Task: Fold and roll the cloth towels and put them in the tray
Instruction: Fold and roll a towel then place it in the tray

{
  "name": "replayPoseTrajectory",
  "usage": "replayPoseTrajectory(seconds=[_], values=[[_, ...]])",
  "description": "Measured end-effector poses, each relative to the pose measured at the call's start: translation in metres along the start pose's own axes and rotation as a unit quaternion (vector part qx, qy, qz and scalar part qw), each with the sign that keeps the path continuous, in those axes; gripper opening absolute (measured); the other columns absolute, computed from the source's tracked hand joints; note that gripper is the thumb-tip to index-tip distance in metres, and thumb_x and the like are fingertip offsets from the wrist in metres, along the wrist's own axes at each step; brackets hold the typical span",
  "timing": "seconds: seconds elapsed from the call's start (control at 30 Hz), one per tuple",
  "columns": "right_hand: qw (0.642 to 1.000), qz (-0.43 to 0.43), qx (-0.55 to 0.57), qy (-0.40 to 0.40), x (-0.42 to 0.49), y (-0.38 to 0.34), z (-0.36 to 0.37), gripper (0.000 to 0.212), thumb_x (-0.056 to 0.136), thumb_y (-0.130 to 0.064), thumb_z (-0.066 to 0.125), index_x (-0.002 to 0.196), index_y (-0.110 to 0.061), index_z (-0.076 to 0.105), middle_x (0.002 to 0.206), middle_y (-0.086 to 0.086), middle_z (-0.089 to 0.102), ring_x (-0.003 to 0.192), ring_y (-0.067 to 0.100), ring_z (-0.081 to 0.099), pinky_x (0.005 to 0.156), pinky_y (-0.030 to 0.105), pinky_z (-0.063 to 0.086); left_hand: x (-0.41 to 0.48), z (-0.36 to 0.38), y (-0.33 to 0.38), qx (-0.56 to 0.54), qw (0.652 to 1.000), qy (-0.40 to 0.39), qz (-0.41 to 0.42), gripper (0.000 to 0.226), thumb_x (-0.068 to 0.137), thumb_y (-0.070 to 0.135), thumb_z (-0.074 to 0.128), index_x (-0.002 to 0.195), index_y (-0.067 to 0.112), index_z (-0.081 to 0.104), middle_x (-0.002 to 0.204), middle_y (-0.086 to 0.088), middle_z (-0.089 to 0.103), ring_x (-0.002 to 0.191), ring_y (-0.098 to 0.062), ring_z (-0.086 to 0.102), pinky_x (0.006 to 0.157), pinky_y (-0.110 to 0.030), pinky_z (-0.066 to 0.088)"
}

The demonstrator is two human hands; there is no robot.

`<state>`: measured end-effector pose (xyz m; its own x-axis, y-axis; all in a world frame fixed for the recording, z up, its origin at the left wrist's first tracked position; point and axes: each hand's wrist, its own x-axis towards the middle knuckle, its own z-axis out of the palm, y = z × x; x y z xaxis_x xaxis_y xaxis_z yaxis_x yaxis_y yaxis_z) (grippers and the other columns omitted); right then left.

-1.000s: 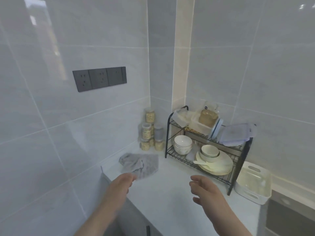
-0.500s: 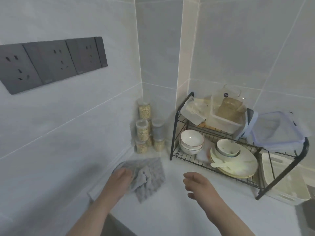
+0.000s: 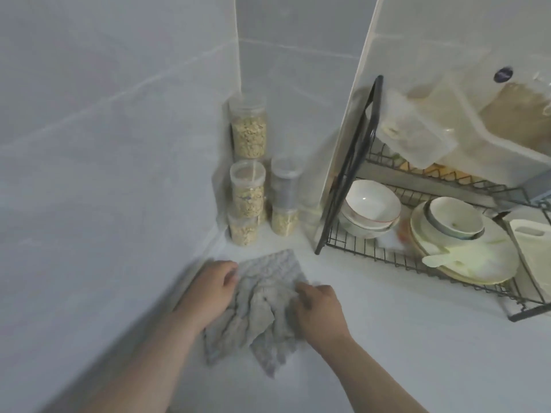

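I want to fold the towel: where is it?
Head view, lower centre: the grey towel lies crumpled on the counter, held by the left hand and right hand, just before the jars.

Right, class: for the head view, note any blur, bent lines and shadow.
Head view: motion blur smears the dish rack at right; the wide lens bows the tile joints and the rack's post; light is soft and even, with a faint shadow beside the left hand; the weave of the grey towel is readable.
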<state>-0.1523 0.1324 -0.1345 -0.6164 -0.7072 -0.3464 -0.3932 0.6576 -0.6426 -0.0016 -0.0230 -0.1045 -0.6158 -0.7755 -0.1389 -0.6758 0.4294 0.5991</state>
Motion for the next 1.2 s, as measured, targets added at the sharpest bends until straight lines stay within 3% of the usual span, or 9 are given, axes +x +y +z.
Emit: replayPoseTrajectory(seconds=[0.2, 0.3, 0.37, 0.43, 0.7, 0.87, 1.07, 1.13, 1.2], values=[[0.952, -0.176, -0.128, 0.215, -0.004, 0.032, 0.039, 0.031, 0.084, -0.031, 0.041, 0.102, -0.023, 0.064, 0.099, 0.000, 0.058, 0.086, 0.023, 0.053, 0.075, 0.031, 0.052, 0.012, 0.042, -0.027, 0.088, 0.994, 0.057, 0.025, 0.060, 0.089, 0.044, 0.058, 0.141, 0.018, 0.044, 0.138, 0.001, 0.047, 0.129, -0.017, 0.042, 0.106, -0.031, 0.037], [0.951, -0.198, -0.082, 0.225, -0.001, 0.036, 0.038, 0.004, 0.086, -0.024, 0.044, 0.087, -0.023, 0.047, 0.097, -0.004, 0.053, 0.087, 0.020, 0.044, 0.075, 0.030, 0.042, 0.011, 0.047, -0.029, 0.067, 0.993, 0.083, 0.044, 0.042, 0.086, 0.046, 0.061, 0.123, 0.026, 0.061, 0.111, 0.007, 0.059, 0.102, -0.015, 0.055, 0.086, -0.033, 0.047], [0.955, -0.195, -0.055, 0.217, -0.002, 0.037, 0.036, 0.015, 0.090, -0.019, 0.048, 0.082, -0.025, 0.037, 0.084, -0.010, 0.047, 0.086, 0.017, 0.038, 0.073, 0.029, 0.035, 0.008, 0.047, -0.028, 0.017, 0.991, 0.109, 0.077, 0.007, 0.082, 0.039, 0.068, 0.084, 0.032, 0.068, 0.084, 0.011, 0.057, 0.077, -0.013, 0.056, 0.067, -0.032, 0.045], [0.960, -0.184, -0.008, 0.212, -0.005, 0.037, 0.033, 0.018, 0.090, -0.015, 0.051, 0.082, -0.024, 0.037, 0.076, -0.013, 0.045, 0.084, 0.017, 0.041, 0.068, 0.031, 0.036, 0.005, 0.052, -0.031, -0.020, 0.981, 0.152, 0.117, 0.017, 0.077, 0.026, 0.076, 0.069, 0.033, 0.062, 0.075, 0.013, 0.057, 0.073, -0.012, 0.054, 0.065, -0.030, 0.041], [0.922, -0.151, 0.283, 0.216, -0.034, 0.042, 0.018, 0.019, 0.085, -0.016, 0.056, 0.094, -0.030, 0.048, 0.071, 0.001, 0.055, 0.056, 0.012, 0.052, 0.052, 0.024, 0.044, -0.027, 0.060, -0.018, -0.085, 0.945, 0.261, 0.175, 0.022, 0.081, 0.020, 0.074, 0.100, 0.011, 0.071, 0.086, 0.005, 0.061, 0.081, -0.016, 0.056, 0.073, -0.025, 0.039], [0.909, -0.197, 0.264, 0.255, -0.100, 0.050, -0.029, 0.040, 0.086, 0.006, 0.043, 0.100, -0.030, 0.053, 0.082, -0.008, 0.054, 0.050, 0.007, 0.047, 0.038, 0.013, 0.036, -0.070, 0.049, 0.021, -0.092, 0.963, 0.128, 0.218, 0.016, 0.085, 0.017, 0.069, 0.099, 0.020, 0.065, 0.091, 0.002, 0.061, 0.090, -0.021, 0.058, 0.074, -0.020, 0.042], [0.923, -0.303, 0.179, 0.157, -0.190, 0.036, -0.083, 0.045, 0.081, 0.016, 0.046, 0.098, -0.022, 0.065, 0.093, -0.012, 0.065, 0.073, 0.000, 0.062, 0.061, 0.013, 0.049, -0.139, 0.032, 0.107, -0.210, 0.906, -0.121, 0.346, 0.080, 0.082, 0.020, 0.074, 0.147, 0.032, 0.030, 0.141, 0.021, 0.037, 0.132, 0.001, 0.034, 0.107, -0.025, 0.031], [0.922, -0.330, 0.151, 0.137, -0.216, 0.033, -0.097, 0.039, 0.082, 0.016, 0.051, 0.098, -0.016, 0.067, 0.092, -0.001, 0.070, 0.075, 0.003, 0.064, 0.066, 0.016, 0.052, -0.157, 0.029, 0.136, -0.184, 0.881, -0.198, 0.388, 0.063, 0.080, 0.015, 0.075, 0.136, 0.025, 0.048, 0.133, 0.012, 0.055, 0.120, -0.003, 0.052, 0.101, -0.024, 0.041], [0.921, -0.338, 0.106, 0.163, -0.238, 0.034, -0.107, 0.028, 0.084, 0.005, 0.060, 0.101, -0.016, 0.066, 0.094, 0.007, 0.072, 0.077, 0.010, 0.065, 0.072, 0.025, 0.053, -0.174, 0.022, 0.156, -0.173, 0.874, -0.227, 0.394, 0.046, 0.077, 0.014, 0.075, 0.120, 0.011, 0.061, 0.118, -0.013, 0.065, 0.110, -0.025, 0.063, 0.099, -0.044, 0.049]])
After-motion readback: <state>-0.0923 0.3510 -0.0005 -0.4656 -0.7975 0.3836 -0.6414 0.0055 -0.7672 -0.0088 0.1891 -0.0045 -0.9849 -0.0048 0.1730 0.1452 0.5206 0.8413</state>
